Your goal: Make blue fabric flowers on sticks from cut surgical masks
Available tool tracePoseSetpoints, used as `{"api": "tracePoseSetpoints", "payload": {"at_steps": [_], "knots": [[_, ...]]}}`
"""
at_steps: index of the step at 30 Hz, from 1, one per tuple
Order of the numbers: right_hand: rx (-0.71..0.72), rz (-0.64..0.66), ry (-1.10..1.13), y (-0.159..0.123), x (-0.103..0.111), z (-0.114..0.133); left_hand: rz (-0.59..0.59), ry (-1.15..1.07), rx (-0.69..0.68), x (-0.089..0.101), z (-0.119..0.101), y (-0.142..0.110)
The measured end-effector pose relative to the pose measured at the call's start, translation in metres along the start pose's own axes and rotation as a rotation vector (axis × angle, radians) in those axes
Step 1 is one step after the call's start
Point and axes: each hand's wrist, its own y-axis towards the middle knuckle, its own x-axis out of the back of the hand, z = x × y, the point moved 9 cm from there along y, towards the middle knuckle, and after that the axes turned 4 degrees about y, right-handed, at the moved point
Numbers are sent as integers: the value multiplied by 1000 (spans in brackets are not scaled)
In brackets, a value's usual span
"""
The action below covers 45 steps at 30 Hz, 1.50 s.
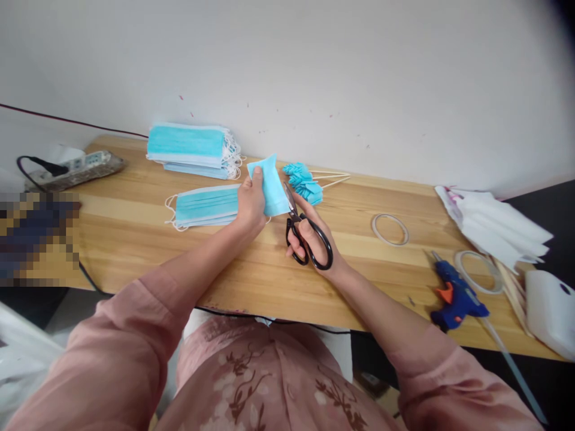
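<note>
My left hand (pixel 252 200) is closed on a piece of light blue mask fabric (pixel 272 188), with the thumb lying over it. Black-handled scissors (pixel 322 242) are in my right hand (pixel 317 230), their blades parted slightly at the right edge of the fabric. Whether the blades touch the fabric I cannot tell. Beneath and left of my left hand lie flat blue face masks (pixel 204 206) with white ear loops. Just beyond the scissors rest blue folded-fabric flowers (pixel 308 182) on thin wooden sticks.
A stack of blue masks (pixel 186 142) stands by the wall. At the left is a power strip (pixel 90 163) with a plugged-in cable. On the right lie a tape ring (pixel 390 230), a blue glue gun (pixel 458 293), another ring (pixel 478 272), white sheets (pixel 494 221) and a white container (pixel 551 308).
</note>
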Motion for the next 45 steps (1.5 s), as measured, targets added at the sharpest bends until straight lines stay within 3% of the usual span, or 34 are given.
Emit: {"api": "tracePoseSetpoints", "payload": {"at_steps": [45], "knots": [[-19,-36,-30,1,3,0,-27,-12,8,3,0,4]]}}
